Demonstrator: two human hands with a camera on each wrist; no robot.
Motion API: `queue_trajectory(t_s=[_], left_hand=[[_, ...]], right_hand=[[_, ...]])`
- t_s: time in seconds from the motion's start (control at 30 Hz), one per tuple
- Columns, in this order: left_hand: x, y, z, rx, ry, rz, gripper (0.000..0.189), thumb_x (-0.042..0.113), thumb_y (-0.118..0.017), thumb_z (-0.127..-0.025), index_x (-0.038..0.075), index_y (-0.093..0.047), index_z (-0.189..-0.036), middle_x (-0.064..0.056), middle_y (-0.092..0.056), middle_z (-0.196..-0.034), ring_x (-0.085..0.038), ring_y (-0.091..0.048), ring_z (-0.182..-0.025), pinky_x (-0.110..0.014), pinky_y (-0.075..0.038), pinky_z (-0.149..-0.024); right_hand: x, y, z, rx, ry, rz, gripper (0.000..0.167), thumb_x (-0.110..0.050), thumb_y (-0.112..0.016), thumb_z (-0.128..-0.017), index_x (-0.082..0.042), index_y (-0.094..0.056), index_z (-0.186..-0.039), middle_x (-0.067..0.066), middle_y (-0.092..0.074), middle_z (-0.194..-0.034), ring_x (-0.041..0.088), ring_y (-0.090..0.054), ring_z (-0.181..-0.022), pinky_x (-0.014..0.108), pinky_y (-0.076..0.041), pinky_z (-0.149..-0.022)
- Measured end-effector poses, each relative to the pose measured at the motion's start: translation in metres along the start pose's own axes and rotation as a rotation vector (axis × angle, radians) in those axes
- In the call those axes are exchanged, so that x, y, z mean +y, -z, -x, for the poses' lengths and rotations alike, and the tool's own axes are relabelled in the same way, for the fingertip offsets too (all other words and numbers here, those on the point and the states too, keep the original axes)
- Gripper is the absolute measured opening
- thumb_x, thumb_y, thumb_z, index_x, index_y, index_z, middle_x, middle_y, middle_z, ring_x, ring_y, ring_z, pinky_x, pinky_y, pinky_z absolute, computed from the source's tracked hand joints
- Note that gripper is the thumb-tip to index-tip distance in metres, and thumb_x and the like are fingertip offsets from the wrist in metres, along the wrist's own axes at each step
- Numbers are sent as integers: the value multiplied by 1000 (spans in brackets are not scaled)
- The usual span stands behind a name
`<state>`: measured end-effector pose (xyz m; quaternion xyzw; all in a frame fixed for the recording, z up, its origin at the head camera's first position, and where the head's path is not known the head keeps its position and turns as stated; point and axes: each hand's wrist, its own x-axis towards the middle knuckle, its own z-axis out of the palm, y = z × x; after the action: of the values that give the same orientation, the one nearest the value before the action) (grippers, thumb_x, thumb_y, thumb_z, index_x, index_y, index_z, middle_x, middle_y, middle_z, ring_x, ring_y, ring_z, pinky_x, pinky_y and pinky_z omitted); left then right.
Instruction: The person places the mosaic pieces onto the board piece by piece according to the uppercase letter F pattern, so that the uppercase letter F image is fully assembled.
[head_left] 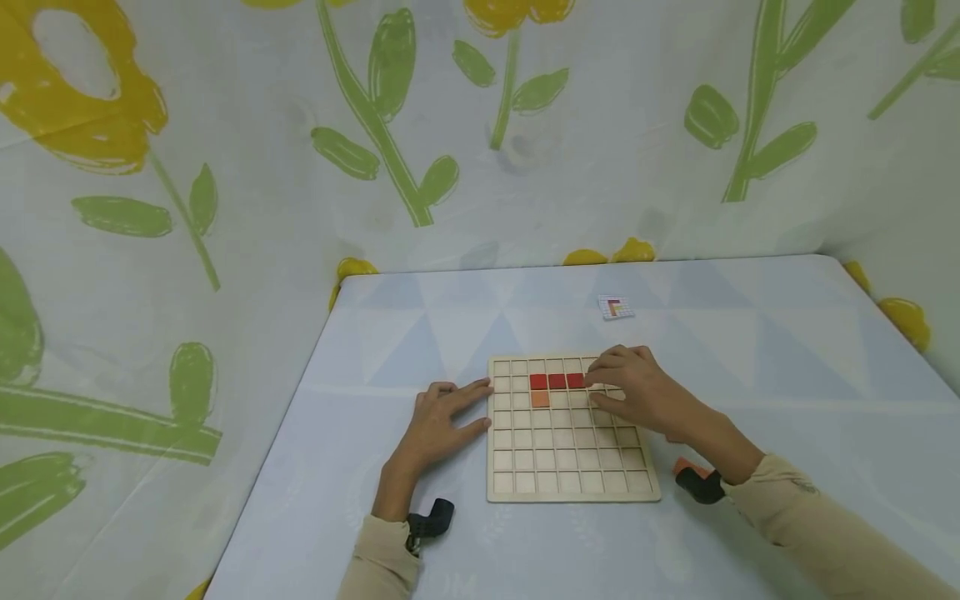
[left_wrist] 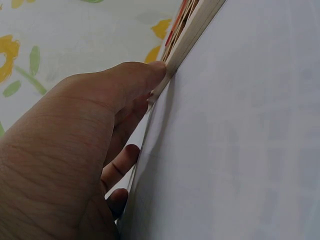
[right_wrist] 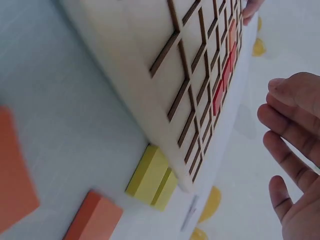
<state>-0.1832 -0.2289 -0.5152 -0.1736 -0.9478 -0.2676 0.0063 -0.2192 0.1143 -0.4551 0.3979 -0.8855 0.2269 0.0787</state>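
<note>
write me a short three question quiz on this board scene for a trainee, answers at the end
1. How many red tiles show on the wooden board in the head view?

2. True or false: the left hand touches the edge of the wooden board.

3. In the head view, what lies in the square just below the leftmost of the red tiles?
A) a green tile
B) an orange tile
C) a blue tile

Key: 1. three; 2. true; 3. B

Diffuse light casts soft shadows on the board (head_left: 567, 438), its near rim (right_wrist: 114, 65) blurred in the right wrist view.
</note>
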Motion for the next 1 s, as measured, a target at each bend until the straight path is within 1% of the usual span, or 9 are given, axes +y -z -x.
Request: queue_trajectory(t_s=[0.13, 0.23, 0.4, 0.67, 0.83, 1.0], left_hand=[[0, 0, 1, 7, -4, 0, 52, 47, -64, -94, 33, -57, -143, 20, -48, -148, -25, -43, -123, -46, -30, -94], [-1, 0, 0, 0, 3, -3, 52, 47, -64, -94, 33, -57, -143, 21, -47, -149, -25, -42, -123, -45, -30, -94], [-1, -1, 0, -6, 4, -7, 52, 46, -65, -94, 32, -57, -143, 20, -47, -149, -26, -42, -124, -47, -30, -96], [1, -1, -1, -2, -3, -2, 51, 45, -65, -94, 33, -57, -143, 21, -47, -149, -24, -43, -122, -45, -30, -94], [-1, 0, -1, -8, 7, -5, 51, 46, -65, -94, 35, -56, -144, 23, -45, -149, -22, -43, -121, -44, -30, -94], [-1, 0, -1, -16, 5, 0, 52, 46, -65, -94, 34, -57, -144, 21, -46, -149, -23, -43, -121, -44, -30, -94]], right_hand=[[3, 5, 10, -3, -24, 4, 16, -9, -82, -83, -11, -76, -97, 1, -70, -105, 26, -58, -107, 50, -35, -87], [4, 8, 17, 1, -39, 9, 16, -9, -81, -83, -12, -76, -98, 1, -70, -105, 27, -58, -107, 50, -35, -87], [5, 13, 29, 27, -52, 31, 18, -9, -81, -83, -12, -76, -99, 1, -70, -104, 27, -59, -105, 52, -36, -87], [11, 22, 52, 72, -50, 65, 24, -6, -86, -75, -13, -76, -96, -1, -69, -100, 25, -58, -101, 50, -35, -85], [16, 26, 65, 67, -90, 61, 26, -5, -86, -74, -16, -75, -95, -2, -68, -101, 25, -58, -101, 50, -34, -85], [19, 29, 77, 28, -148, 45, 24, -8, -85, -77, -17, -76, -97, -2, -68, -103, 26, -57, -104, 51, -33, -87]])
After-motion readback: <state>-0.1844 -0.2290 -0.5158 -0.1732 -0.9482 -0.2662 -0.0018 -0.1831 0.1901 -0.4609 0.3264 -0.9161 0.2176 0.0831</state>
